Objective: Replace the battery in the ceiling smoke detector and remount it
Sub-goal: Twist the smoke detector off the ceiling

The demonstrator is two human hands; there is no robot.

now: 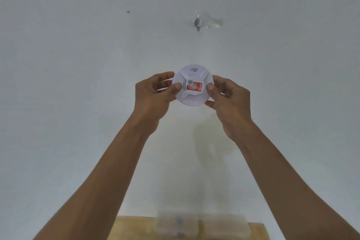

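Overhead, the pale painted ceiling (78, 45) looks bare, so the round white plastic smoke detector (192, 86), pinched at its rim by the left hand (153, 93) and right hand (228, 99), seems unmounted, its battery state hidden.

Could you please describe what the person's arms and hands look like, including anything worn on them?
Both forearms are bare up to the frame edge, no sleeves showing. The left hand and right hand wear no gloves, rings, watch or bracelets. Fingernails are short and unpainted.
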